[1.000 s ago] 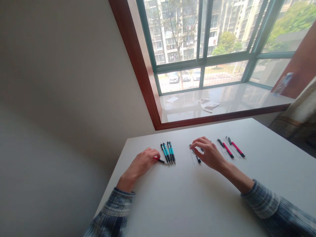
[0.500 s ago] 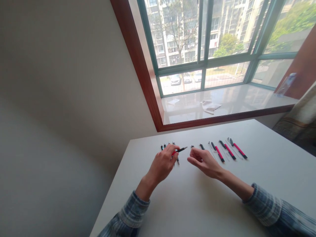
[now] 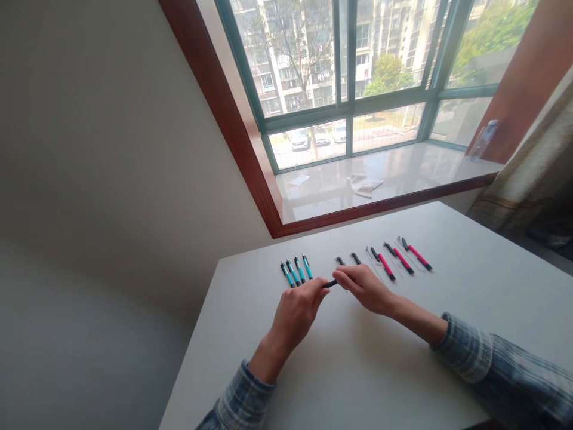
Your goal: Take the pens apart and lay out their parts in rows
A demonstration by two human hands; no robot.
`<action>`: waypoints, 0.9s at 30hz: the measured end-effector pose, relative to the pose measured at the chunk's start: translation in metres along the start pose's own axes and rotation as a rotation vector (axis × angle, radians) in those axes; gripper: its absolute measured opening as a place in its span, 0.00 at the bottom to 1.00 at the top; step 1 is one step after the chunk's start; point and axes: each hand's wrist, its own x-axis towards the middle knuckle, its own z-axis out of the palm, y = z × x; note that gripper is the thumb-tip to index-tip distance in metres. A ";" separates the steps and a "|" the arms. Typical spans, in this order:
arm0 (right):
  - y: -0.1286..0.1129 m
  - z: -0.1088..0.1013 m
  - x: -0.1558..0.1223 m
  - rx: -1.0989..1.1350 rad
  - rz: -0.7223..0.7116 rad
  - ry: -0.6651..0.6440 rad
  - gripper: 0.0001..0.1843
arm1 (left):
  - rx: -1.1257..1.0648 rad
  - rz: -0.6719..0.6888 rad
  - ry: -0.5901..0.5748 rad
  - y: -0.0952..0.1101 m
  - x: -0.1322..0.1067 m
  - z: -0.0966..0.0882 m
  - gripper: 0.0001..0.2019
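Observation:
My left hand point(image 3: 298, 312) is closed around one end of a pen point(image 3: 330, 283), of which only a short black stretch shows. At its other end, my right hand point(image 3: 367, 289) has thumb and fingers pinched together. The rest of the pen is hidden in the hands. Beyond my left hand lie several assembled turquoise pens point(image 3: 296, 270) with black clips, side by side. Past my right hand are pink pen barrels point(image 3: 402, 261) with black ends. Dark pen top pieces point(image 3: 375, 254) and thin pale refills point(image 3: 373, 263) lie among them.
The white table point(image 3: 380, 370) runs close to a wall point(image 3: 111, 209) on the left. Behind it is a window ledge point(image 3: 331, 200) with a crumpled cloth point(image 3: 364, 184) and a clear bottle point(image 3: 482, 140). A curtain point(image 3: 505, 191) hangs at the right.
My hands have come together, and the right one now grips the pen whose tip pointed free of my left hand. The view has shifted, uncovering the turquoise pens.

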 end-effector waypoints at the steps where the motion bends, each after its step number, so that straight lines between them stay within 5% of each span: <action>1: -0.001 -0.002 0.000 -0.041 -0.027 -0.007 0.26 | -0.022 -0.011 -0.013 0.000 0.000 0.000 0.15; 7: -0.009 -0.006 0.000 -0.014 -0.125 -0.013 0.10 | -0.095 -0.087 0.007 -0.008 -0.004 0.002 0.18; 16: 0.000 -0.007 0.001 0.051 0.003 0.037 0.19 | -0.087 -0.097 0.007 -0.009 -0.008 0.004 0.17; 27: -0.008 -0.021 0.001 -0.003 -0.101 0.006 0.10 | -0.099 -0.118 0.006 -0.008 -0.007 0.008 0.17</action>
